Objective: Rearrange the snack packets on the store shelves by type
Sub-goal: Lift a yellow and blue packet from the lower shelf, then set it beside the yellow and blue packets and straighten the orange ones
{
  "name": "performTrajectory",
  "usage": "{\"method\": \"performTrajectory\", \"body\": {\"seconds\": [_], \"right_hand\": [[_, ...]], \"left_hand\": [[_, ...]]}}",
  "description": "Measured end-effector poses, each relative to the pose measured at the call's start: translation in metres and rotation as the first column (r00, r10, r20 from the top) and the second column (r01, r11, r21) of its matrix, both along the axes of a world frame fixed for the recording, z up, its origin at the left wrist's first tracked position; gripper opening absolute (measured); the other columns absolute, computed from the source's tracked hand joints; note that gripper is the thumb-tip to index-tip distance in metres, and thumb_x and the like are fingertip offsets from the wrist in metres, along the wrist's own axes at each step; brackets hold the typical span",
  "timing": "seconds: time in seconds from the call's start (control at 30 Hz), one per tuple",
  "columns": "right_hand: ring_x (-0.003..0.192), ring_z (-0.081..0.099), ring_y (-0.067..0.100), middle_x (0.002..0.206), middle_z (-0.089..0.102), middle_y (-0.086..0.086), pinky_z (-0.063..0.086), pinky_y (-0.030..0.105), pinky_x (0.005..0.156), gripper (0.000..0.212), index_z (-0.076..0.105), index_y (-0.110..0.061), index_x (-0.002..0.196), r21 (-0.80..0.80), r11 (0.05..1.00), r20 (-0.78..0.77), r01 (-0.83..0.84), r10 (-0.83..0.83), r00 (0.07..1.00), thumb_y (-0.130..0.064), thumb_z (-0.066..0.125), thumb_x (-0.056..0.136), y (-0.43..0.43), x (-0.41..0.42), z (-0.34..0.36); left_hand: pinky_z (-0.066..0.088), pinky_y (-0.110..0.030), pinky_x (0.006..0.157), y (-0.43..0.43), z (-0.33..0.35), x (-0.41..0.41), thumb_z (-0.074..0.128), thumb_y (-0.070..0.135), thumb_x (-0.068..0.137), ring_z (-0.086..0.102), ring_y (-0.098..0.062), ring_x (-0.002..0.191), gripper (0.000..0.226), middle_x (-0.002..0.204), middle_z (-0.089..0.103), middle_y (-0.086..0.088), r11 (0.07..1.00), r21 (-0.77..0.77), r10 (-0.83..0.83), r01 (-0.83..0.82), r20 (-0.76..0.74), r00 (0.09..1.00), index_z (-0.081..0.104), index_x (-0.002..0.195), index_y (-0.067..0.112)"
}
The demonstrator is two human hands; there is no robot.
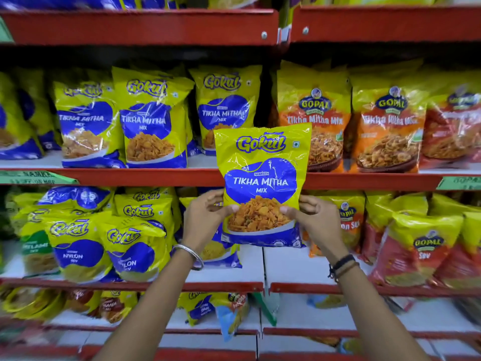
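I hold a yellow and blue Gokul Tikha Mitha Mix packet (261, 183) upright in front of the shelves. My left hand (204, 217) grips its lower left edge and my right hand (318, 221) grips its lower right edge. Behind it, three matching Gokul Tikha Mitha Mix packets (153, 121) stand on the middle shelf (109, 175). Orange Gopal Tikha Mitha Mix packets (316, 118) stand to their right on the same level. The shelf below carries Gokul Nylon Sev packets (78, 246) on the left and red Gopal Sev packets (421, 248) on the right.
A red upper shelf (138, 27) runs across the top. Bare white shelf board (294, 264) shows under the held packet. A lower shelf holds mixed small packets (208, 308), some tipped over. Green price tags (33, 177) hang on the shelf edges.
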State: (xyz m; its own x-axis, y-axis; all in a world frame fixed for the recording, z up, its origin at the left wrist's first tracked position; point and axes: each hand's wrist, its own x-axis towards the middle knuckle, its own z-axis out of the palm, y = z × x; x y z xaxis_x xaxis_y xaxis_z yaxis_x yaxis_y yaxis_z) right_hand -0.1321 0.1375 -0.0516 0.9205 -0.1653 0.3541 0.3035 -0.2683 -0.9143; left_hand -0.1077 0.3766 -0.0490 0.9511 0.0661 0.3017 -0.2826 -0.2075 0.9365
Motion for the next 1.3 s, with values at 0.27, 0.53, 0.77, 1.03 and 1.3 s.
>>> {"method": "performTrajectory", "body": {"seconds": [0.27, 0.53, 0.77, 1.03, 1.3], "right_hand": [[0.075, 0.070, -0.004, 0.083, 0.074, -0.005, 0.054, 0.014, 0.066, 0.025, 0.068, -0.028, 0.086, 0.010, 1.000, 0.034, 0.021, -0.022, 0.999, -0.023, 0.084, 0.066, 0.001, -0.005, 0.014], [0.085, 0.069, -0.004, 0.097, 0.075, 0.000, 0.052, 0.009, 0.071, 0.042, 0.068, -0.011, 0.110, 0.044, 0.999, 0.143, 0.009, -0.016, 0.990, -0.021, 0.081, 0.071, 0.016, 0.018, 0.054], [0.102, 0.068, 0.016, 0.113, 0.069, 0.009, 0.055, 0.032, 0.091, 0.052, 0.054, -0.012, 0.116, 0.132, 0.990, 0.205, -0.058, 0.030, 0.978, -0.007, 0.079, 0.072, 0.049, 0.087, 0.092], [0.090, 0.070, 0.010, 0.104, 0.073, 0.010, 0.057, 0.024, 0.081, 0.051, 0.058, -0.004, 0.120, 0.040, 0.999, 0.120, 0.028, -0.033, 0.992, -0.021, 0.078, 0.075, 0.072, 0.144, 0.073], [0.086, 0.068, 0.034, 0.090, 0.071, 0.025, 0.055, 0.049, 0.080, 0.051, 0.062, 0.005, 0.087, -0.246, 0.966, 0.053, 0.081, -0.071, 0.996, -0.043, 0.074, 0.076, 0.063, 0.169, 0.092]], "left_hand": [[0.056, -0.048, 0.084, -0.004, 0.018, -0.008, 0.083, 0.028, 0.062, 0.069, -0.014, 0.091, 0.029, 0.090, 0.074, 0.011, 1.000, 0.013, 0.016, -0.017, 0.031, 0.999, 0.070, 0.084, 0.043], [0.056, -0.020, 0.077, 0.000, 0.051, 0.009, 0.080, 0.010, 0.068, 0.068, 0.000, 0.083, 0.033, 0.096, 0.073, -0.001, 0.998, -0.043, 0.062, -0.055, 0.175, 0.983, 0.067, 0.099, 0.017], [0.049, -0.013, 0.079, 0.012, 0.085, 0.061, 0.071, 0.001, 0.075, 0.064, -0.006, 0.090, 0.043, 0.102, 0.068, -0.007, 0.981, -0.114, 0.188, -0.158, 0.340, 0.922, 0.056, 0.115, 0.003], [0.052, -0.036, 0.088, 0.031, 0.070, 0.124, 0.069, 0.020, 0.080, 0.063, -0.020, 0.101, 0.045, 0.109, 0.068, -0.003, 0.964, 0.061, 0.237, -0.259, 0.248, 0.939, 0.057, 0.123, 0.019], [0.049, -0.034, 0.084, 0.043, 0.080, 0.164, 0.066, 0.027, 0.084, 0.062, -0.019, 0.097, 0.037, 0.108, 0.066, -0.004, 0.954, 0.166, 0.227, -0.250, 0.149, 0.962, 0.058, 0.118, 0.013]]}}
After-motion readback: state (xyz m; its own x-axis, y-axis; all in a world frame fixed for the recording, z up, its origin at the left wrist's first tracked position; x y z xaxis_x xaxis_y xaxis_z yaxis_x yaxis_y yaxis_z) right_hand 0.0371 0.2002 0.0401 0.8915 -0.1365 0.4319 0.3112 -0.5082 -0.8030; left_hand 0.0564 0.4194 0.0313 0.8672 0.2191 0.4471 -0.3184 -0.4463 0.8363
